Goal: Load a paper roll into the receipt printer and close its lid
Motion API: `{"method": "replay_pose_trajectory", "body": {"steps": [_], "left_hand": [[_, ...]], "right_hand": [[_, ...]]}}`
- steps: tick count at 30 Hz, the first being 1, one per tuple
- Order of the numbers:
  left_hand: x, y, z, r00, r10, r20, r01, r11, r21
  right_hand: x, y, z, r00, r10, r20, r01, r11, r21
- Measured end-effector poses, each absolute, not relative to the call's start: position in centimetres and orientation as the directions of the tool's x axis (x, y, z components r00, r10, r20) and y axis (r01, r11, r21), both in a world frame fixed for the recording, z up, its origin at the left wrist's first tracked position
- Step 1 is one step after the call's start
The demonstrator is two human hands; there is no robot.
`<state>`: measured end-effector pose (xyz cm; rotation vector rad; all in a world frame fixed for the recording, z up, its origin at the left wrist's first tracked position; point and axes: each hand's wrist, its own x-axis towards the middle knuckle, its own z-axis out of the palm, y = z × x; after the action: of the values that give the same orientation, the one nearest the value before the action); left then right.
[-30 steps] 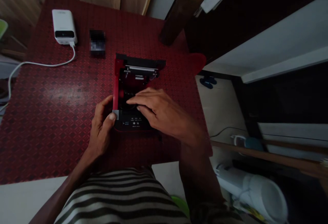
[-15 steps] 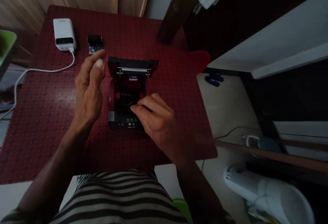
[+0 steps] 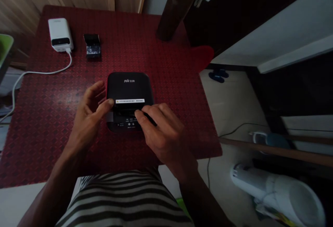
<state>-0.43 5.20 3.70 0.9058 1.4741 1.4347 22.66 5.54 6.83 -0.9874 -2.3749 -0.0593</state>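
A small black printer (image 3: 129,87) with its lid down sits in the middle of the red patterned table (image 3: 47,116). A white label strip runs across the lid's front edge. My left hand (image 3: 90,114) is beside the printer's left side, fingers apart and curved, thumb tip touching the lid's front corner. My right hand (image 3: 161,130) rests on the printer's front right, fingers bent over the button panel, holding nothing that I can see.
A white power bank (image 3: 59,34) with a white cable (image 3: 39,71) lies at the table's far left, a small black box (image 3: 92,45) beside it. A dark post (image 3: 171,8) stands at the far edge. A white appliance (image 3: 281,192) lies on the floor to the right.
The printer's lid, open a moment ago with the red inside showing, is now down. My left hand came from the raised lid back to the printer's left side.
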Motion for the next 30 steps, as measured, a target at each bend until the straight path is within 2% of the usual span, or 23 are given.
{"method": "replay_pose_trajectory", "body": {"steps": [5,10,14,18,21,26,30], "left_hand": [[-0.5,4.0,2.8,-0.233,0.955,-0.186,-0.123,0.161,0.979],[-0.4,3.7,2.9,-0.224,0.957,-0.187,-0.120,0.163,0.979],[-0.4,3.7,3.0,-0.210,0.963,-0.166,-0.111,0.146,0.983],[-0.5,3.8,2.6,-0.235,0.957,-0.172,-0.100,0.153,0.983],[-0.4,3.7,2.2,-0.280,0.946,-0.164,-0.073,0.149,0.986],[0.1,1.9,1.8,-0.339,0.923,-0.180,-0.079,0.162,0.984],[0.0,0.4,1.7,-0.325,0.924,-0.200,-0.097,0.177,0.979]], "right_hand": [[22.8,5.3,7.1,-0.545,0.661,0.516,0.669,0.714,-0.207],[22.9,5.4,7.1,-0.552,0.711,0.435,0.648,0.694,-0.313],[22.6,5.5,7.1,-0.519,0.718,0.463,0.638,0.686,-0.349],[22.5,5.3,6.8,-0.505,0.729,0.461,0.641,0.675,-0.365],[23.0,5.2,6.4,-0.494,0.752,0.437,0.621,0.656,-0.428],[24.9,4.5,5.5,-0.336,0.795,0.505,0.608,0.592,-0.528],[25.9,3.5,3.8,-0.275,0.846,0.457,0.631,0.517,-0.578]]}}
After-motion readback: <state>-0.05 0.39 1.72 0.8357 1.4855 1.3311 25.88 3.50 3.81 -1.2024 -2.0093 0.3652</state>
